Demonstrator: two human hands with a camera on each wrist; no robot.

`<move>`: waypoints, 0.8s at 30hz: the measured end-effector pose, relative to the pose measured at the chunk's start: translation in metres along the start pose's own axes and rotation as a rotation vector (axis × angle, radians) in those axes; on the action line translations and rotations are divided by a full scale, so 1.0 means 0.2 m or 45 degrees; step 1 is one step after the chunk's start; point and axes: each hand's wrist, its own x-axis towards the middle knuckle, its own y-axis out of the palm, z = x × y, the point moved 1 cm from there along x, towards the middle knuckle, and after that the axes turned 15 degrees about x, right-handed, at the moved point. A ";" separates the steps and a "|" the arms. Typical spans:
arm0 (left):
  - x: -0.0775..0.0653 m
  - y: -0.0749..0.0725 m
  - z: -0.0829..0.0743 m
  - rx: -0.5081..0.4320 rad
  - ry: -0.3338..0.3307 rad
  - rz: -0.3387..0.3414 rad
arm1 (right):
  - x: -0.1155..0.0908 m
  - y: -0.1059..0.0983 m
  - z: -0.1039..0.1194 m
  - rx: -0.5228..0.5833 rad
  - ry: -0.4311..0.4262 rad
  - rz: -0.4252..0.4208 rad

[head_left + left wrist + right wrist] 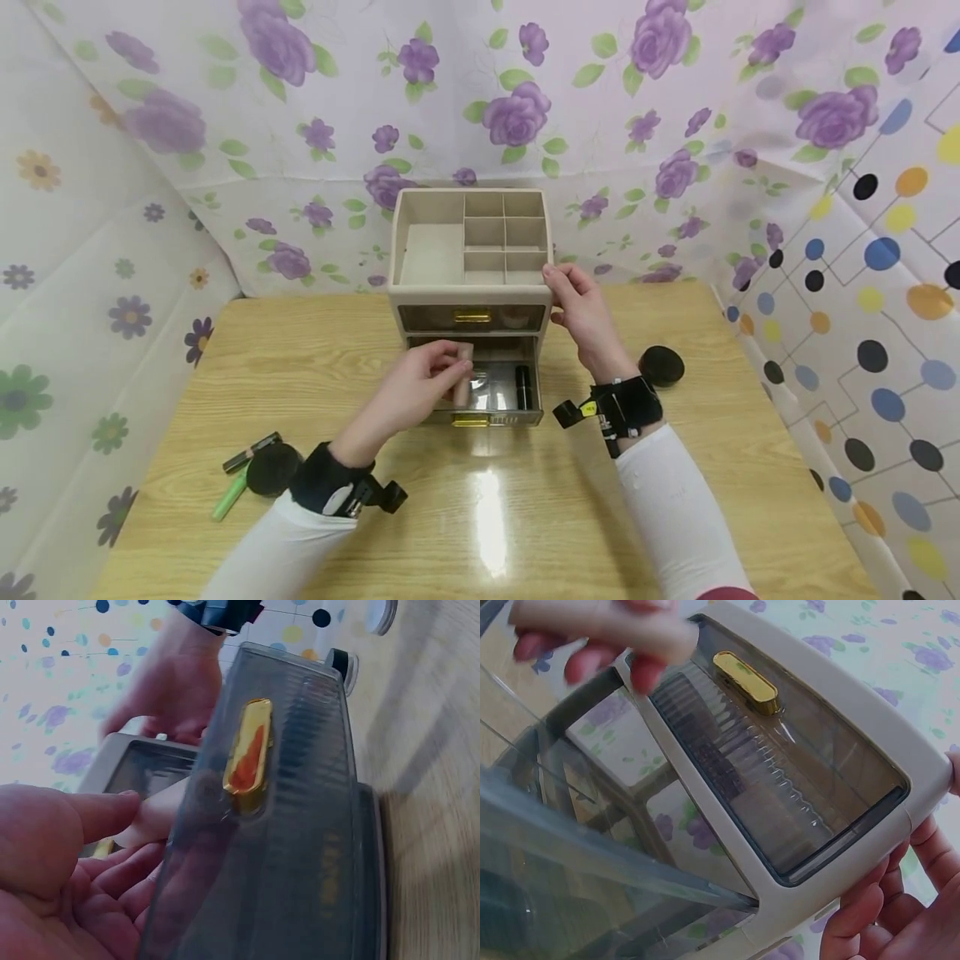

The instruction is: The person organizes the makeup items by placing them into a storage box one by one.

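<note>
Between thumb and fingers, my left hand [412,383] pinches a pale pinkish cosmetic tube [463,379] over the pulled-out lower drawer [504,419]. The right wrist view shows the same pale tube [607,628] in front of the upper drawer [780,765], which is closed. A black cylindrical tube [523,387] lies in the lower drawer at its right side. Both drawers are see-through grey with gold handles, in a beige cosmetic organizer [480,293]. At the organizer's right side, the fingers of my right hand [588,317] hold its upper front corner.
On the wooden table [315,358], a round black case [661,367] sits right of the organizer. Left of it lie another round black case [274,469], a dark tube [251,452] and a green tube [228,497]. Flowered cloth [330,150] hangs behind.
</note>
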 end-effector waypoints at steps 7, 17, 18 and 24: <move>0.08 0.08 -0.02 0.089 -0.078 0.045 | 0.00 0.01 -0.01 0.010 0.010 -0.010; 0.15 0.14 -0.06 0.222 -0.113 0.127 | 0.00 0.00 -0.02 0.037 0.001 -0.002; 0.15 0.14 -0.06 0.232 -0.117 0.132 | 0.00 0.00 -0.02 0.040 0.001 -0.001; 0.16 0.16 -0.07 0.291 -0.127 0.146 | 0.01 0.00 -0.02 0.056 -0.001 0.001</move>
